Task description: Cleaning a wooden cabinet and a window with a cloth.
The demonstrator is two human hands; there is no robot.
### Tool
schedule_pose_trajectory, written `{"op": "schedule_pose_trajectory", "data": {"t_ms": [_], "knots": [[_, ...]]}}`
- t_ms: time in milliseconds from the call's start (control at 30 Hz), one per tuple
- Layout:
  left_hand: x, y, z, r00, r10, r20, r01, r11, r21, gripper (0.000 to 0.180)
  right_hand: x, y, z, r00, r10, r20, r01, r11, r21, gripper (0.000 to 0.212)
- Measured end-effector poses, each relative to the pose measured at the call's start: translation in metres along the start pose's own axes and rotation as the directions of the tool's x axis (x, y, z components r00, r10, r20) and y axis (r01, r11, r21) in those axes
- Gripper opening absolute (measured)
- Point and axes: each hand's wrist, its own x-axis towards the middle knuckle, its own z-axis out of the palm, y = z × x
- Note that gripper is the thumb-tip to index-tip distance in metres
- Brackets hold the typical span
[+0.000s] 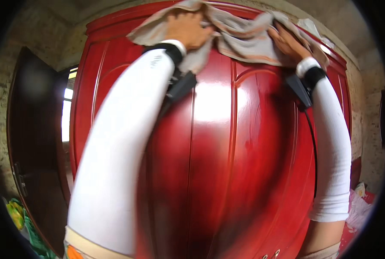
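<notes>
Standing ajar at the far left is a dark brown door (35,129), beside a glossy red wardrobe (214,151) that fills the view. Against its top edge lies a beige cloth (240,39). The left hand (187,29) is clenched on the cloth's left part; the right hand (289,43) presses flat, fingers spread, on its right part. Pink fabric (358,209) sits low at the right.

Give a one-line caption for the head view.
Left hand and right hand press a beige cloth against the top of a red wardrobe.
</notes>
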Motion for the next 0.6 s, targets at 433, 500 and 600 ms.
{"op": "schedule_pose_trajectory", "data": {"t_ms": [433, 500, 600], "knots": [[0.077, 0.072, 0.047, 0.99, 0.067, -0.125, -0.093, 0.971, -0.218, 0.1, -0.024, 0.112, 0.06, 0.935, 0.309, -0.173, -0.22, 0.89, 0.399, 0.082], [0.063, 0.064, 0.025, 0.997, -0.037, 0.066, 0.05, 0.979, -0.197, 0.098, -0.022, 0.105, 0.059, 0.934, 0.277, -0.224, -0.16, 0.887, 0.432, 0.087], [0.053, 0.063, 0.0, 0.996, -0.07, 0.062, 0.077, 0.991, -0.113, 0.099, -0.014, 0.095, 0.054, 0.927, 0.232, -0.295, -0.084, 0.894, 0.439, 0.085]]}}
